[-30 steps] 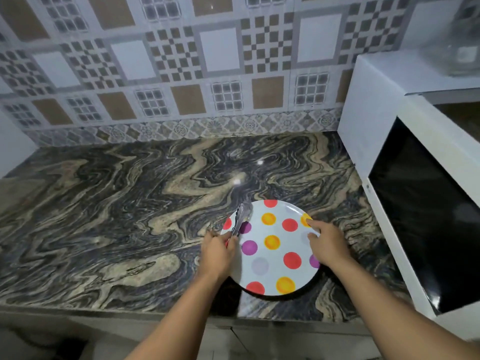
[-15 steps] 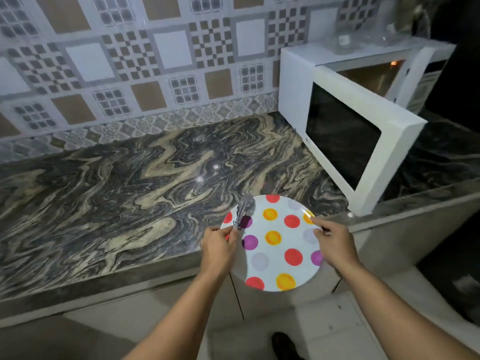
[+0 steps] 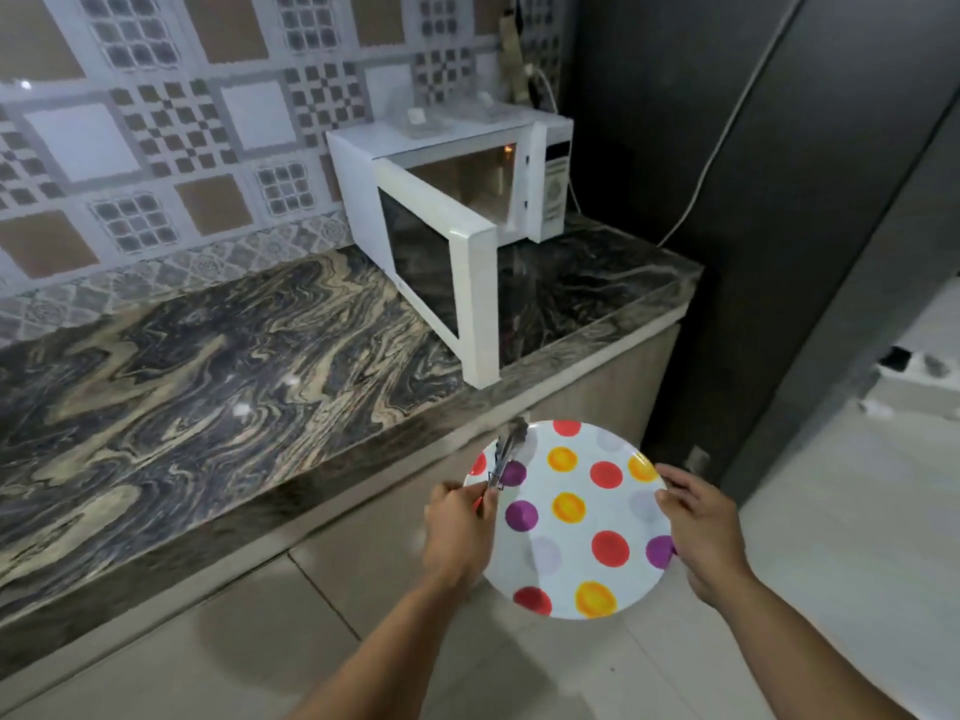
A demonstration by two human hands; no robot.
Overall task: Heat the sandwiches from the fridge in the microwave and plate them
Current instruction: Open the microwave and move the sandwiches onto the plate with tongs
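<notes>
A white plate [image 3: 571,543] with red, orange and purple dots is held in the air over the floor, in front of the counter's edge. My left hand [image 3: 457,532] grips its left rim together with metal tongs [image 3: 506,452] that lie across the plate. My right hand [image 3: 701,527] holds the right rim. The plate carries no food. A white microwave [image 3: 363,200] stands on the counter at the back with its door [image 3: 441,272] swung wide open. No sandwiches are visible.
The marbled dark counter [image 3: 208,366] stretches to the left below a patterned tile wall. A dark tall panel [image 3: 779,200] rises to the right of the counter, with a white cable running down it. Pale floor tiles lie below.
The plate with the tongs has been lifted off the counter and carried back and to the right. My view has swung right, bringing the whole microwave and the dark panel into sight.
</notes>
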